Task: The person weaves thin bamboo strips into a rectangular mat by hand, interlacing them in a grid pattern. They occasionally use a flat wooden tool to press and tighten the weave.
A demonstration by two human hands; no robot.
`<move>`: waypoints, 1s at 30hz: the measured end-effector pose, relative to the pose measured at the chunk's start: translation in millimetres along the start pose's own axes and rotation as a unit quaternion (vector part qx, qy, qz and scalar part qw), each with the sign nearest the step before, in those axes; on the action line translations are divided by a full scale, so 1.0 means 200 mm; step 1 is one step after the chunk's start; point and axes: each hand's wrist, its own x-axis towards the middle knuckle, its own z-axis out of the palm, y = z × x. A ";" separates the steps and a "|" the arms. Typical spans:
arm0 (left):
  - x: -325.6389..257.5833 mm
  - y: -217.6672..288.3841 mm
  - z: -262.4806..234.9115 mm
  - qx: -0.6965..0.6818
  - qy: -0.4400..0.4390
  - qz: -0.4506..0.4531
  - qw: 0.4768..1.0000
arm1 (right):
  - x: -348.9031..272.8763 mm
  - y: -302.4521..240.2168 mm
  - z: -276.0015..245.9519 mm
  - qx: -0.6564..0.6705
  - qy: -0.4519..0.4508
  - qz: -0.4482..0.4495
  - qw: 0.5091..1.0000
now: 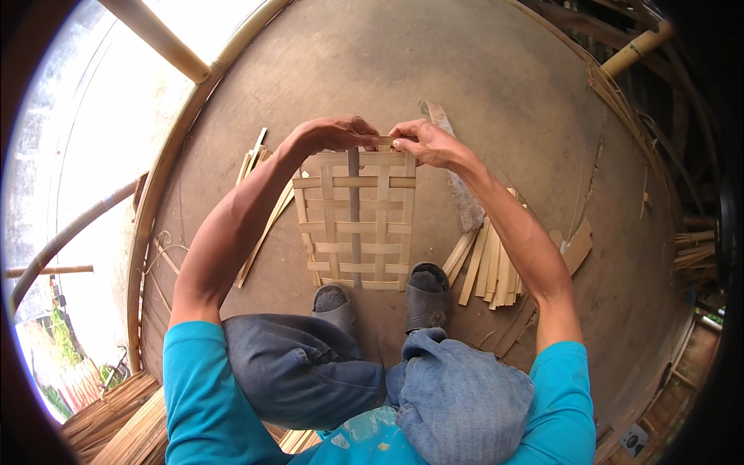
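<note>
Nearest the camera are the knees of the blue jeans (469,399), well below the hands, with the slippers (428,298) a little beyond them on the floor (511,77). The open-woven panel (380,228) of pale strips, with a single dark strip (354,201) running down it, lies between the slippers and the hands, its far edge right at the fingers. The right hand (425,144) pinches a short crosswise strip (385,142) at that edge, thumb on top; the left hand (337,133) bends over the strip's other end, though its fingertips are too hidden to tell whether they grip. The step looks like weaving in the far crosspiece; the next move seems to call for threading it level and pressing it close to the row below. Loose strips (496,267) lie nearer the body than the right hand, off to its right.
</note>
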 end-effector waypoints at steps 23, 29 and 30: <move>-0.01 -0.01 -0.03 0.051 -0.031 -0.009 0.998 | -0.05 -0.11 0.06 -0.079 0.034 -0.001 0.996; -0.01 -0.03 -0.05 0.050 -0.039 0.025 0.998 | -0.01 -0.07 0.02 -0.043 -0.009 0.013 0.999; -0.01 -0.02 -0.04 0.051 -0.032 0.023 0.998 | -0.01 -0.09 0.01 -0.041 -0.014 0.024 0.999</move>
